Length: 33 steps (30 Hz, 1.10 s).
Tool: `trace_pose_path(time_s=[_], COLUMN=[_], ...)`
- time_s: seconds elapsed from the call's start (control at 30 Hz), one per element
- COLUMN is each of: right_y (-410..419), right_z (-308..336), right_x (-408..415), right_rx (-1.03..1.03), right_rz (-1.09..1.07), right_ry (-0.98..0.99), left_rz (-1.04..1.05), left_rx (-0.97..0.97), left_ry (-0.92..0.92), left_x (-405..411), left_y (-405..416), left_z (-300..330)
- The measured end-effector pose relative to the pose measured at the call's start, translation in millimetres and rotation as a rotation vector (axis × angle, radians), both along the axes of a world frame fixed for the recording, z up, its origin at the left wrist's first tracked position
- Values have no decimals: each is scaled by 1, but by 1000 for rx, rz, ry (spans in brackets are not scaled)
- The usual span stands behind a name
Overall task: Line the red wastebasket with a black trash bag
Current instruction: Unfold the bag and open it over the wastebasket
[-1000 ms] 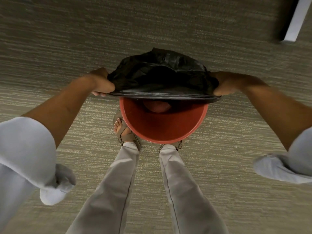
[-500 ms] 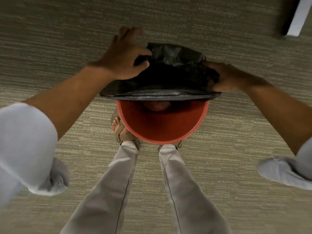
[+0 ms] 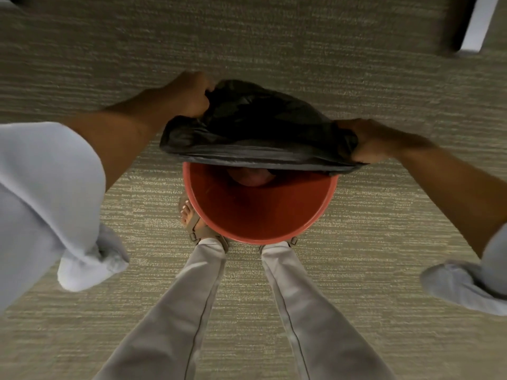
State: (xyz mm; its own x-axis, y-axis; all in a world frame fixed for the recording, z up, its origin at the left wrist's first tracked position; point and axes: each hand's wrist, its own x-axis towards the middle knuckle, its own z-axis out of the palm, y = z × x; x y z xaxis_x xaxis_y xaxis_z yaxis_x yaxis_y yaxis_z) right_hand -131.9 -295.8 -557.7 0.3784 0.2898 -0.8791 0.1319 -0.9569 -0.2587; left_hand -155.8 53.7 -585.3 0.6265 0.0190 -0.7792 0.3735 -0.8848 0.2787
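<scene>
Both fists, left hand (image 3: 189, 96) and right hand (image 3: 373, 141), clench a thin, crinkled black plastic trash bag (image 3: 255, 127) over the round red plastic wastebasket (image 3: 260, 215); the light, limp film looks best gripped at its hem.

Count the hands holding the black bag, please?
2: the left hand grips the black trash bag at its far left; the right hand grips its right edge.

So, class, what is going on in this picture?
A person stands on carpet over a red wastebasket and holds a black trash bag above its far rim. The left hand grips the bag's far left edge, and the right hand grips its right side. The bag is bunched and not yet spread over the rim, so the near part of the basket's inside is bare.
</scene>
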Motion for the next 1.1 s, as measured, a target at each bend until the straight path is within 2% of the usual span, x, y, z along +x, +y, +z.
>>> trace_pose_path(time_s=[0.13, 0.23, 0.3, 0.47, 0.53, 0.63, 0.8, 0.97, 1.03, 1.1], right_y=[-9, -14, -17, -23, -23, -20, -18, -25, -26, -26], right_z=[7, 7, 7, 4, -1, -4, -9, -16, -16, -14], right_x=[-22, -47, -66, -117, -137, -159, -181, -193, -199, -203], right_rx=[8, -9, 21, 83, 77, 45, 4, -59, -33, 50], right_rz=[-76, -86, -220, -639, -761, -866, -1059, -1084, -1215, -1425], right_ry=[57, 58, 86, 158, 178, 203, 216, 254, 299, 357], left_rz=[48, 175, 285, 664, 803, 1111, 1364, 1656, 1774, 1795], left_rx=[-89, -154, -161, -234, -341, -537, -625, -731, -777, -842], left_ry=[-22, -74, -92, 24, 63, 94, 62, 160, 149, 125], left_x=[-30, -58, -76, -115, -133, -157, -187, -200, -203, -209], left_y=[10, 19, 20, 18, 20, 26, 38, 27, 22, 19], left_z=[1, 0, 1, 17, 17, 11, 1, 8, 11, 13])
